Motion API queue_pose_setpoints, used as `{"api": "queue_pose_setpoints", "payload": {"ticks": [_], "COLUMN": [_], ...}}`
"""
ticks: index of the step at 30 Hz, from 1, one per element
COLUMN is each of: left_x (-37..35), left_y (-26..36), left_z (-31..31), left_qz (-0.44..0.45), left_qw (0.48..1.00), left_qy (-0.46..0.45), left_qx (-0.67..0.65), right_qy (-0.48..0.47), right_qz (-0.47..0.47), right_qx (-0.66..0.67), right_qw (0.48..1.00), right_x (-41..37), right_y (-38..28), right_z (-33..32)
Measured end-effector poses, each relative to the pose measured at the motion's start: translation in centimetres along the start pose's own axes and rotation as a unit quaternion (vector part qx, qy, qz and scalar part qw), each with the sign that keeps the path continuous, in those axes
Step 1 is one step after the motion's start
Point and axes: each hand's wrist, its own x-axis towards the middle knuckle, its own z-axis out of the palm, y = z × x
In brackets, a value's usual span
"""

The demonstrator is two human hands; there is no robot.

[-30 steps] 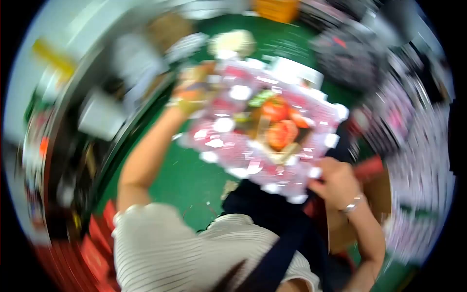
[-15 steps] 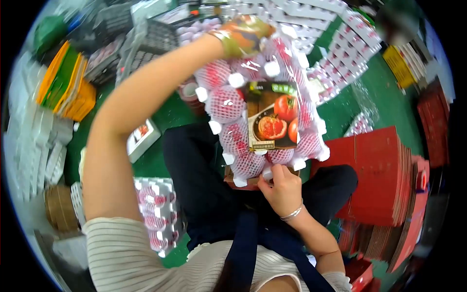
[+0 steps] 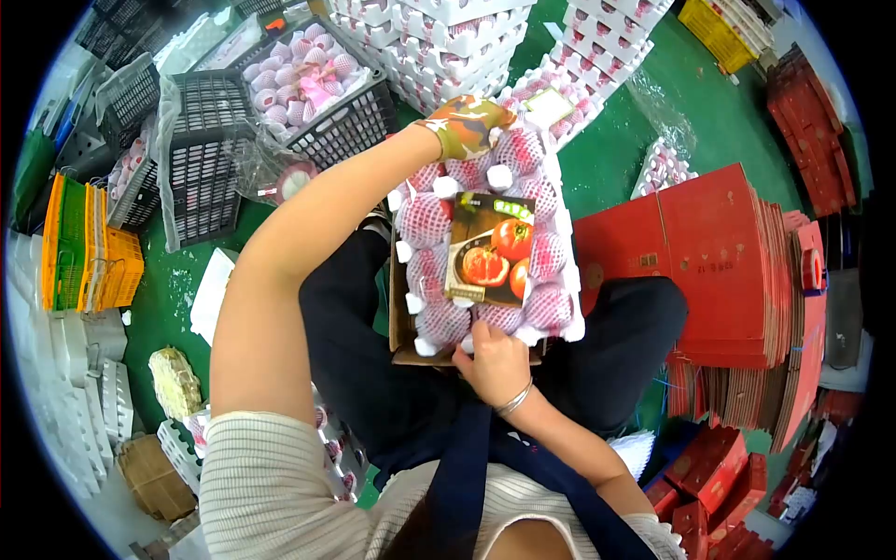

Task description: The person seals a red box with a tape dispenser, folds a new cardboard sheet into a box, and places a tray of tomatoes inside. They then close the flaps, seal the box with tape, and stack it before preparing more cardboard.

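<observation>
A white foam tray (image 3: 563,238) of fruit in pink-and-white foam nets hangs over an open cardboard box (image 3: 399,327) between the legs. On the fruit lies a dark card (image 3: 490,248) with pictures of red fruit. My left hand (image 3: 464,128), in a camouflage-patterned glove, is closed on the tray's far edge. My bare right hand (image 3: 497,362), with a bracelet at the wrist, pinches the near edge. The box is mostly hidden beneath the tray.
Flattened red cartons (image 3: 691,271) are stacked at the right. Beyond the tray stand stacked white fruit trays (image 3: 457,47) and a black crate (image 3: 350,121) of netted fruit. A yellow crate (image 3: 112,257) is at the far left, red boxes (image 3: 714,471) at lower right.
The tray has come lower and nearer over the cardboard box, with both hands still on it. The view has shifted, showing more of the crates at upper left.
</observation>
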Motion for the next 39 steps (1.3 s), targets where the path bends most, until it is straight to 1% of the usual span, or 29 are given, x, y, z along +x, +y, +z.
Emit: {"api": "queue_pose_setpoints", "payload": {"ticks": [3, 5, 7, 9, 11, 12, 13, 15, 16, 17, 19, 20, 21, 22, 23, 24, 25, 27, 28, 29, 31, 32, 33, 35, 36, 37, 39], "left_x": [-1.0, -1.2, -1.2, -0.4, 0.1, 0.1, 0.5, 1.3, 1.2, 1.1, 0.2, 0.2, -0.1, -0.4, -0.4, -0.4, -0.3, -0.6, -0.8, -1.0, -1.5, -2.1, -2.6, -3.1, -2.9, -2.3, -2.0], "left_y": [2.1, 2.2, 1.6, 1.6, 1.9, 1.8, 2.1, 1.5, 1.4, 1.1, 1.2, 0.8, 0.6, 0.2, -0.4, -2.1, -2.0, -1.7, -1.5, -1.3, -2.0, -3.0, -2.5, -1.9, -2.9, -3.8, -4.4], "left_z": [-2.7, -2.8, -1.9, -0.9, -0.2, 0.3, 0.9, 3.3, 4.4, 5.3, 6.3, 7.1, 8.0, 8.9, 9.6, 12.6, 12.8, 13.5, 13.7, 13.9, 16.1, 17.6, 17.5, 18.7, 19.9, 20.8, 22.2], "left_qz": [-0.005, -0.003, 0.075, 0.081, -0.012, 0.072, 0.083, 0.057, 0.051, 0.055, 0.002, -0.014, -0.013, -0.001, 0.01, 0.028, 0.026, -0.026, -0.034, -0.034, -0.049, -0.045, -0.078, -0.155, -0.156, -0.156, -0.164], "left_qw": [1.0, 0.999, 0.997, 0.996, 0.997, 0.991, 0.985, 0.984, 0.989, 0.988, 0.993, 0.994, 0.994, 0.995, 0.994, 0.997, 0.997, 0.997, 0.997, 0.997, 0.995, 0.994, 0.993, 0.983, 0.986, 0.986, 0.983], "left_qy": [-0.021, -0.035, 0.015, 0.014, -0.063, -0.045, -0.082, -0.116, -0.095, -0.096, -0.079, -0.077, -0.077, -0.043, -0.009, 0.044, 0.041, 0.026, 0.023, 0.02, -0.011, -0.013, 0.007, 0.08, 0.018, 0.015, -0.007], "left_qx": [0.005, 0.006, 0.022, 0.026, 0.034, 0.108, 0.126, 0.125, 0.106, 0.106, 0.084, 0.075, 0.073, 0.091, 0.109, 0.061, 0.06, 0.063, 0.067, 0.066, 0.089, 0.102, 0.086, 0.054, 0.059, 0.059, 0.082], "right_qy": [-0.009, 0.0, 0.003, 0.021, 0.02, 0.008, -0.004, -0.001, -0.002, 0.001, -0.066, -0.065, -0.097, -0.126, -0.124, -0.135, -0.147, -0.171, -0.191, -0.192, -0.257, -0.275, -0.271, -0.302, -0.333, -0.334, -0.415], "right_qz": [-0.009, -0.021, 0.001, 0.007, 0.021, 0.024, 0.026, 0.038, 0.048, 0.05, 0.05, 0.052, 0.056, 0.059, 0.058, 0.046, 0.034, 0.045, 0.054, 0.056, 0.065, 0.079, 0.079, 0.102, 0.119, 0.12, -0.037], "right_qx": [0.01, 0.038, 0.039, 0.053, 0.056, 0.068, 0.08, 0.078, 0.076, 0.077, 0.042, 0.042, 0.027, 0.012, 0.012, 0.008, 0.006, 0.004, -0.002, 0.0, -0.011, -0.028, -0.029, -0.048, -0.056, -0.054, -0.085], "right_qw": [1.0, 0.999, 0.999, 0.998, 0.998, 0.997, 0.996, 0.996, 0.996, 0.996, 0.996, 0.996, 0.993, 0.99, 0.99, 0.99, 0.989, 0.984, 0.98, 0.98, 0.964, 0.958, 0.959, 0.947, 0.934, 0.933, 0.905], "right_x": [0.0, -0.4, -0.8, -0.6, -0.7, -0.7, -0.6, -0.8, -0.9, -0.8, -0.2, 0.2, 0.7, 1.3, 1.9, 2.2, 2.5, 3.3, 3.6, 3.9, 4.6, 4.8, 5.2, 6.4, 7.1, 7.9, 8.9], "right_y": [-0.8, -1.6, -2.2, -1.3, -0.6, -0.3, -0.1, 0.3, 0.6, 0.6, 1.0, 1.4, 1.7, 2.0, 2.5, 3.0, 3.3, 3.6, 3.5, 3.5, 3.7, 3.8, 3.9, 4.6, 4.9, 5.5, 6.5], "right_z": [-0.1, -0.3, -0.2, 0.2, 0.3, 0.5, 0.8, 1.7, 1.9, 1.8, 1.4, 1.3, 1.4, 1.6, 2.1, 2.9, 3.6, 4.5, 4.9, 5.2, 5.6, 6.2, 6.9, 8.4, 9.7, 10.6, 11.7]}}
